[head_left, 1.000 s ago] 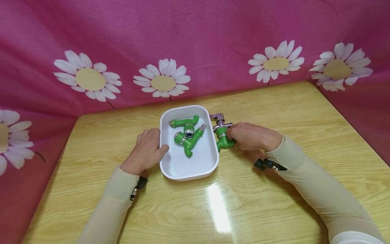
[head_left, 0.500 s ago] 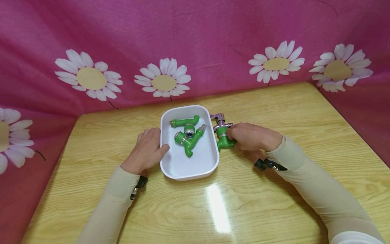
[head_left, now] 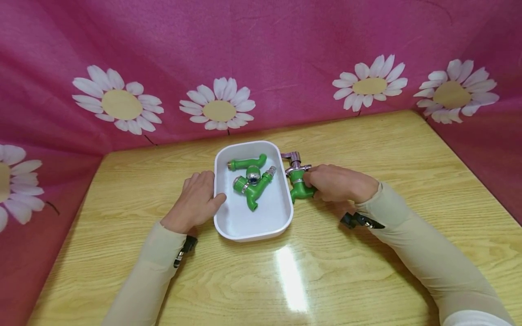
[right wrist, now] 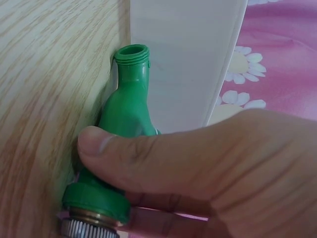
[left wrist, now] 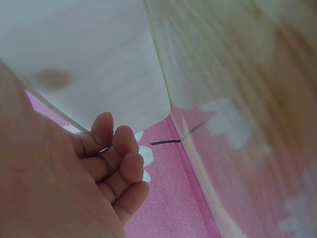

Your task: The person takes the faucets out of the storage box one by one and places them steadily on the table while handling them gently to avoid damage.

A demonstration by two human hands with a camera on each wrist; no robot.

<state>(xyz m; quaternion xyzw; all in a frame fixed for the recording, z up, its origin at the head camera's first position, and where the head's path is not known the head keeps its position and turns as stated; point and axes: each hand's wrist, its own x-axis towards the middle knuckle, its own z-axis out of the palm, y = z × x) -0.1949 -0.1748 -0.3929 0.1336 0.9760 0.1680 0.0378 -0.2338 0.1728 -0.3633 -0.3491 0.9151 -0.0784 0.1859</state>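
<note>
Gripping in the right hand (head_left: 338,182) a green plastic tap with a shiny metal lever (head_left: 300,191), just outside the right wall of the white rectangular tray (head_left: 265,222). Holding the tray's left rim in the left hand (head_left: 193,202), with a brass-ended tubular green plastic tap (head_left: 247,164) inside toward the tray's far end and a silver-tipped forked green plastic tap (head_left: 254,194) near its middle.

no text, brand, number or sign that can be read on the white tub (head_left: 269,215), none on the green fittings (head_left: 253,194) inside it, none on the green tap (right wrist: 126,111) at its right, none on the flowered pink cloth (head_left: 285,54) at the far side
</note>
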